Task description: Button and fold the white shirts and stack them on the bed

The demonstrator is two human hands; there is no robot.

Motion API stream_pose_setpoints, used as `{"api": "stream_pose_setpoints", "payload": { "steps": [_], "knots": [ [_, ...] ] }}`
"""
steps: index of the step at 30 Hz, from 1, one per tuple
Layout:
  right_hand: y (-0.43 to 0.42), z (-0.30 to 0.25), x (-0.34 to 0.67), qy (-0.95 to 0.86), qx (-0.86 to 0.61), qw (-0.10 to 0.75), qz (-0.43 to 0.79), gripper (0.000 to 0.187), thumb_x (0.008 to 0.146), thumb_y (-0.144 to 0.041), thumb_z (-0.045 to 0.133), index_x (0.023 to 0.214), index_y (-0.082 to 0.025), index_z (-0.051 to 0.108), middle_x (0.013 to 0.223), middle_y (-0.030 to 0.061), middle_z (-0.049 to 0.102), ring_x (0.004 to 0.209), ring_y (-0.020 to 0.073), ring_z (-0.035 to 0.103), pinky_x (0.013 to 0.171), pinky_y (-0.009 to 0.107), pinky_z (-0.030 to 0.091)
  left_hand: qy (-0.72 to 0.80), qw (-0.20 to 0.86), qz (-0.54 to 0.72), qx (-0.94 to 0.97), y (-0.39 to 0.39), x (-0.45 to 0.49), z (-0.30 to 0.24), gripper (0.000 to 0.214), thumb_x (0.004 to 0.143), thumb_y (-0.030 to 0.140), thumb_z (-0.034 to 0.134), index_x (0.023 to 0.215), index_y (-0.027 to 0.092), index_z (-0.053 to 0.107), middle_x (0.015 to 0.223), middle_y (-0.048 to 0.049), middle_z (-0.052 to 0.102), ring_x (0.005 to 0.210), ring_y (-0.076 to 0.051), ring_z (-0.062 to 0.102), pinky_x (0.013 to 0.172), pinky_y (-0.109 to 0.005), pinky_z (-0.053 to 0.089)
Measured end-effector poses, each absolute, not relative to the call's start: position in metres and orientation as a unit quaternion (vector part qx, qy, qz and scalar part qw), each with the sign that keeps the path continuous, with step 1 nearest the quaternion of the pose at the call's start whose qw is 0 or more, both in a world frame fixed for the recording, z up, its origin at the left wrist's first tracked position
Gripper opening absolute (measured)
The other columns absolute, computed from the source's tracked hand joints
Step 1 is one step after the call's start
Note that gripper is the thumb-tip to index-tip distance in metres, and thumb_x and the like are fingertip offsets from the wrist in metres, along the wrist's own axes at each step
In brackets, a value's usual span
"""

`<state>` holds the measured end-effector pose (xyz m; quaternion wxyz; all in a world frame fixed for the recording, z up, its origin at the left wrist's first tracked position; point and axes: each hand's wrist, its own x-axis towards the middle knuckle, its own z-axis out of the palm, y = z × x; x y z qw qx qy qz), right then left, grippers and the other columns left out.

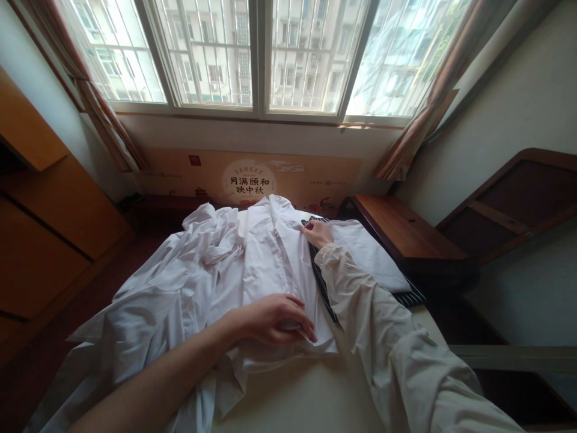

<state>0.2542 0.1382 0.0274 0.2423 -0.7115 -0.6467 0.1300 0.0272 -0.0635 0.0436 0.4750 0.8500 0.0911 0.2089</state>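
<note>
Along the white garment [268, 258], our right hand [319, 233] pinches its edge, left hand [276, 319] half-curled, hold unclear; best tension it evenly.

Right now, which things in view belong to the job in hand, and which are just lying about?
Belonging to the job:
left hand and right hand, on the white garment
pale surface beneath it
black striped cloth and flat white cloth alongside, probably

Just about:
wooden side table
printed banner
right curtain
wooden cabinet
</note>
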Motion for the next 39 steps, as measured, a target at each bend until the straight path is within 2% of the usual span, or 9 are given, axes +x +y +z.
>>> {"api": "stream_pose_setpoints", "payload": {
  "steps": [8, 10, 13, 16, 18, 20, 23, 29, 39],
  "knots": [
    [0.127, 0.013, 0.260, -0.660, -0.675, 0.295, 0.146, 0.016, 0.094, -0.036, 0.071, 0.097, -0.021, 0.074, 0.102, 0.0066, 0.079, 0.100, 0.0234, 0.071, 0.091, 0.032, 0.049, 0.123, 0.515, 0.218, 0.819, -0.061, 0.022, 0.045, 0.025, 0.099, 0.043, 0.070, 0.105, 0.024, 0.086, 0.100, -0.0113, 0.084, 0.094, -0.026, 0.079, 0.091, -0.036, 0.060],
    [0.120, 0.011, 0.266, -0.660, -0.660, 0.311, 0.180, 0.017, 0.092, -0.035, 0.072, 0.101, -0.021, 0.073, 0.092, 0.0036, 0.078, 0.091, 0.0215, 0.072, 0.086, 0.030, 0.050, 0.154, 0.481, 0.262, 0.822, -0.057, 0.021, 0.043, 0.027, 0.101, 0.044, 0.067, 0.108, 0.023, 0.084, 0.102, -0.0119, 0.083, 0.097, -0.027, 0.079, 0.095, -0.037, 0.059],
    [0.109, 0.008, 0.276, -0.657, -0.645, 0.303, 0.247, 0.024, 0.087, -0.036, 0.073, 0.105, -0.020, 0.070, 0.073, -0.0015, 0.072, 0.075, 0.0197, 0.068, 0.075, 0.029, 0.049, 0.183, 0.384, 0.303, 0.853, -0.051, 0.020, 0.043, 0.032, 0.098, 0.046, 0.072, 0.121, 0.025, 0.079, 0.119, -0.0137, 0.080, 0.114, -0.030, 0.075, 0.110, -0.044, 0.052],
    [0.101, 0.004, 0.281, -0.666, -0.628, 0.290, 0.280, 0.024, 0.082, -0.032, 0.074, 0.103, -0.021, 0.067, 0.070, -0.0034, 0.070, 0.069, 0.0179, 0.064, 0.073, 0.029, 0.047, 0.143, 0.337, 0.275, 0.889, -0.053, 0.022, 0.045, 0.052, 0.087, 0.051, 0.084, 0.132, 0.027, 0.074, 0.131, -0.0131, 0.077, 0.122, -0.033, 0.071, 0.121, -0.049, 0.043],
    [0.098, 0.000, 0.280, -0.668, -0.619, 0.304, 0.280, 0.023, 0.080, -0.029, 0.073, 0.100, -0.022, 0.065, 0.071, -0.0040, 0.070, 0.069, 0.0169, 0.063, 0.074, 0.029, 0.047, 0.114, 0.324, 0.244, 0.907, -0.059, 0.027, 0.044, 0.059, 0.083, 0.051, 0.088, 0.135, 0.028, 0.072, 0.132, -0.0126, 0.076, 0.120, -0.033, 0.071, 0.121, -0.048, 0.043],
    [0.098, -0.003, 0.279, -0.668, -0.611, 0.325, 0.274, 0.021, 0.080, -0.029, 0.071, 0.099, -0.022, 0.064, 0.071, -0.0044, 0.069, 0.069, 0.0164, 0.062, 0.075, 0.029, 0.046, 0.101, 0.302, 0.215, 0.923, -0.066, 0.033, 0.039, 0.050, 0.087, 0.048, 0.085, 0.131, 0.027, 0.073, 0.130, -0.0120, 0.077, 0.116, -0.032, 0.072, 0.114, -0.046, 0.047],
    [0.099, -0.006, 0.278, -0.668, -0.603, 0.343, 0.271, 0.021, 0.080, -0.031, 0.069, 0.098, -0.023, 0.064, 0.072, -0.0038, 0.068, 0.069, 0.0165, 0.061, 0.074, 0.029, 0.046, 0.108, 0.277, 0.185, 0.937, -0.071, 0.040, 0.031, 0.021, 0.097, 0.034, 0.073, 0.116, 0.028, 0.077, 0.122, -0.0093, 0.080, 0.108, -0.029, 0.073, 0.104, -0.042, 0.051],
    [0.100, -0.007, 0.279, -0.660, -0.592, 0.363, 0.287, 0.022, 0.077, -0.035, 0.069, 0.094, -0.023, 0.063, 0.067, -0.0053, 0.064, 0.064, 0.0161, 0.056, 0.071, 0.030, 0.044, 0.107, 0.351, 0.204, 0.908, -0.070, 0.036, 0.035, 0.025, 0.098, 0.024, 0.066, 0.118, 0.029, 0.079, 0.106, -0.0071, 0.082, 0.098, -0.024, 0.075, 0.097, -0.035, 0.054],
    [0.107, -0.015, 0.279, -0.617, -0.594, 0.428, 0.288, 0.023, 0.072, -0.037, 0.071, 0.089, -0.024, 0.063, 0.077, -0.0018, 0.068, 0.064, 0.0162, 0.054, 0.067, 0.031, 0.045, 0.085, 0.498, 0.210, 0.837, -0.068, 0.030, 0.045, 0.027, 0.103, 0.039, 0.067, 0.114, 0.021, 0.083, 0.101, -0.0119, 0.083, 0.090, -0.022, 0.076, 0.090, -0.030, 0.056]
  ]
}}
